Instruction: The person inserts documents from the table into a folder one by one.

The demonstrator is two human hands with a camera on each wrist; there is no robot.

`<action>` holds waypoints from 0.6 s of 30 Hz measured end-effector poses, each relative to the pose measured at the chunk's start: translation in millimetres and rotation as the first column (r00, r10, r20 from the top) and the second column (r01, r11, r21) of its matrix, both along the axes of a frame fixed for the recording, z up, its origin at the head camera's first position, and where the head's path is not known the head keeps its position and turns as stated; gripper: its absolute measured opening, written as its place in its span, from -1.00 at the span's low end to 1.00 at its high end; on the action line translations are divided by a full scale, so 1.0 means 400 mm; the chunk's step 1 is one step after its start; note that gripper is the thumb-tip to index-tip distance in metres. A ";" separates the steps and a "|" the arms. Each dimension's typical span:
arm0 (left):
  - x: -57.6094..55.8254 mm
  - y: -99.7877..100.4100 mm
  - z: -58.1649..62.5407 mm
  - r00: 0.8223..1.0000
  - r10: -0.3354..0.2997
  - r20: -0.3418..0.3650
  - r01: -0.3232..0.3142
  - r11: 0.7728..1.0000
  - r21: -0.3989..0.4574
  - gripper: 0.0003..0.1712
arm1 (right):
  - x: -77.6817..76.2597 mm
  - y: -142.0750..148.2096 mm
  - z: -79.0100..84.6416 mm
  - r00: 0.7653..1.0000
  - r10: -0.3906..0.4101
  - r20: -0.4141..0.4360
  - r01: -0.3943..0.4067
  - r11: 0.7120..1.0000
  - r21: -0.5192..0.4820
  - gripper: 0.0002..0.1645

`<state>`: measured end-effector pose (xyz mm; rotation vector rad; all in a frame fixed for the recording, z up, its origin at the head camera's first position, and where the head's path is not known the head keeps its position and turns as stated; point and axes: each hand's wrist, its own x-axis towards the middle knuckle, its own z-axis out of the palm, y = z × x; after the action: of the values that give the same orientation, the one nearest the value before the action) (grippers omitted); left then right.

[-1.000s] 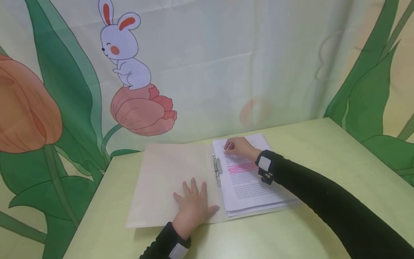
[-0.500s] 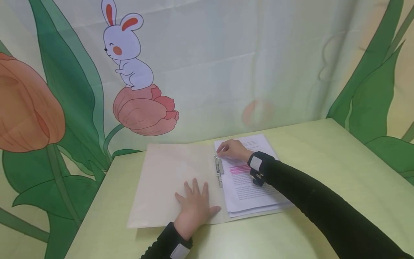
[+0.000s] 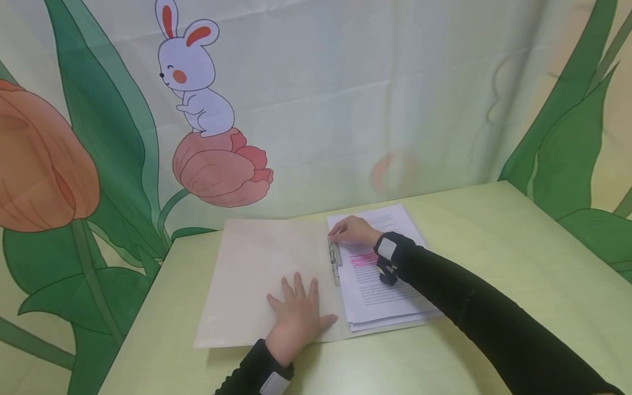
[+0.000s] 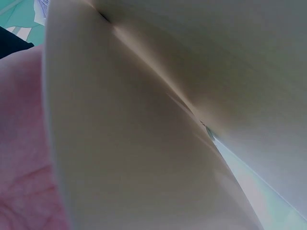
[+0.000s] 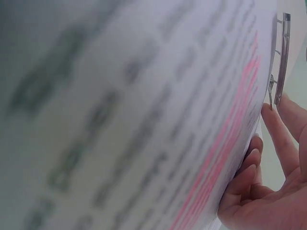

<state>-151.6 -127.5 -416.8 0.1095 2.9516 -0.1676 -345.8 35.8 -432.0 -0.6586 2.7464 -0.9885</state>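
Observation:
A beige folder (image 3: 252, 258) lies spread out on the table, with a stack of printed sheets (image 3: 380, 296) on its right side. The top sheet carries pink highlighter lines (image 5: 225, 139). Along the fold runs a metal file clip (image 3: 334, 269). My right hand (image 3: 354, 230) pinches the far end of this clip; in the right wrist view the thumb and index finger meet its tip, the other fingers curled against the paper. My left hand (image 3: 296, 318) rests with spread fingers on the folder's left cover near its front edge. The left wrist view shows mostly the folder's cover (image 4: 120, 143).
The pale green table (image 3: 503, 274) extends around the folder. Behind it hangs a printed cloth (image 3: 316, 109) with a rabbit and tulips. A black sleeve and wrist camera (image 3: 387, 271) stand over the sheets.
My right hand has moved left across the sheets to the far end of the file clip, and its fingertips have come together there. The left hand stays in place on the folder.

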 end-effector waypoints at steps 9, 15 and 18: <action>0.000 -0.002 -0.003 1.000 -0.006 -0.016 0.006 1.000 -0.007 0.03 | 0.013 -0.017 0.013 0.998 -0.040 0.054 0.040 0.999 0.016 -0.69; 0.003 0.000 0.004 1.000 -0.003 -0.010 0.003 1.000 0.012 0.03 | 0.020 -0.022 0.017 0.996 -0.059 0.069 0.058 0.998 0.025 -0.68; 0.003 0.001 0.004 1.000 -0.002 -0.004 0.002 1.000 0.010 0.04 | 0.019 -0.022 0.015 0.994 -0.069 0.082 0.068 0.998 0.010 -0.67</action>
<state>-150.4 -127.1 -415.1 0.1131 2.9569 -0.1539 -338.3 26.8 -426.1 -0.5140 2.7159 -0.9966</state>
